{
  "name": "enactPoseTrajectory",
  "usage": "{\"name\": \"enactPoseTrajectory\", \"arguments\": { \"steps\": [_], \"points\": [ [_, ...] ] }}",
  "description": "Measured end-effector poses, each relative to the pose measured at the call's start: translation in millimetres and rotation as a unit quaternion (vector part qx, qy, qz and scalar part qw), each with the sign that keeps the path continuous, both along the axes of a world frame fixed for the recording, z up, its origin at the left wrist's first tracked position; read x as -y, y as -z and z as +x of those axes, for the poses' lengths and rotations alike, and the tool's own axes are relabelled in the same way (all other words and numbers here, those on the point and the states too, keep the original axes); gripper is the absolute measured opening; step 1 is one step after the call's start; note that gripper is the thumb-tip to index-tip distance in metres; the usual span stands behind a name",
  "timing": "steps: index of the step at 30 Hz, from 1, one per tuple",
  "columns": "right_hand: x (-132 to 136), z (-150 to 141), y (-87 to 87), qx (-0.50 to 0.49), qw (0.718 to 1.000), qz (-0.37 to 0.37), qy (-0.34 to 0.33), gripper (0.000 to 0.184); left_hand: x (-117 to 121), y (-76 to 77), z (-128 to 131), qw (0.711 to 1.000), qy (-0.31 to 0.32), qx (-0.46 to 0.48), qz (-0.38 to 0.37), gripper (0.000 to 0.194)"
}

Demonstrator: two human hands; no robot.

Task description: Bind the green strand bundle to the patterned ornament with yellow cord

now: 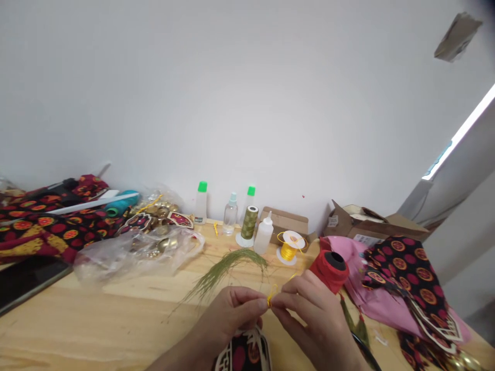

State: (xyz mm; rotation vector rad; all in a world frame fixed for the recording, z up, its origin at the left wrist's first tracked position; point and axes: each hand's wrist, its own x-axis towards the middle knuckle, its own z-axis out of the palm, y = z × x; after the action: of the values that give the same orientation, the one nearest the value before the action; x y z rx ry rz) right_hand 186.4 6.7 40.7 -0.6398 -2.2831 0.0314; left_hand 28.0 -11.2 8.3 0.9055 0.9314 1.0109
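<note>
Pinching yellow cord [271, 297] between left hand [232, 312] and right hand [309, 314] — fingertips meeting.

A thin yellow cord [271, 295] is pinched between the fingertips of the left hand [232, 309] and the right hand [309, 309], bunched into a small loop just above the wooden table [116, 314] (its loose end trails toward the back).

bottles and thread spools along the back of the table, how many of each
Bottles: 4 – green-capped bottle, clear bottle, second green-capped bottle, white squeeze bottle
Thread spools: 4 – olive spool, yellow spool, red spool, teal spool
Total: 8
</note>
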Motion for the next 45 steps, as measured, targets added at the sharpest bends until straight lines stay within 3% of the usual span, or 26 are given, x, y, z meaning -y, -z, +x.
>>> {"name": "enactPoseTrajectory", "arguments": {
  "steps": [5,11,16,19,25,28,32,37,41,45],
  "points": [
    [-1,-4,4.7,-0.027,1.000,0.004,0.007,0.010,1,-1.2,2,1.000,-0.008,-0.002,0.013,0.028],
    [-3,-10,9.9,-0.102,0.986,-0.134,-0.003,0.011,1,3.1,5,0.997,-0.072,0.017,0.020,0.024],
    [-5,-13,19.1,-0.139,0.973,-0.183,0.019,0.012,3,1.8,7,0.996,-0.086,-0.007,0.033,0.025],
    [-4,-14,21.0,-0.151,0.974,-0.168,0.031,0.013,4,-2.5,6,0.993,-0.086,-0.051,0.055,0.026],
    [-2,-12,11.2,-0.090,0.996,0.000,0.007,0.012,3,-5.3,0,0.995,-0.039,-0.060,0.064,0.024],
    [-3,-10,12.2,-0.057,0.998,-0.025,-0.022,0.013,1,-0.4,-1,0.998,-0.013,-0.045,0.045,0.028],
    [-3,-12,20.6,-0.107,0.990,-0.090,-0.011,0.010,-1,3.9,0,0.999,-0.003,-0.030,0.033,0.032],
    [-4,-17,24.9,-0.161,0.976,-0.149,0.013,0.009,0,-5.1,1,0.998,-0.017,-0.040,0.052,0.030],
    [-3,-19,24.6,-0.161,0.976,-0.141,0.028,0.010,3,-9.7,4,0.996,-0.048,-0.047,0.064,0.027],
    [-3,-18,27.4,-0.145,0.983,-0.112,0.022,0.010,2,-2.4,5,0.994,-0.089,-0.042,0.047,0.026]
  ]
}}
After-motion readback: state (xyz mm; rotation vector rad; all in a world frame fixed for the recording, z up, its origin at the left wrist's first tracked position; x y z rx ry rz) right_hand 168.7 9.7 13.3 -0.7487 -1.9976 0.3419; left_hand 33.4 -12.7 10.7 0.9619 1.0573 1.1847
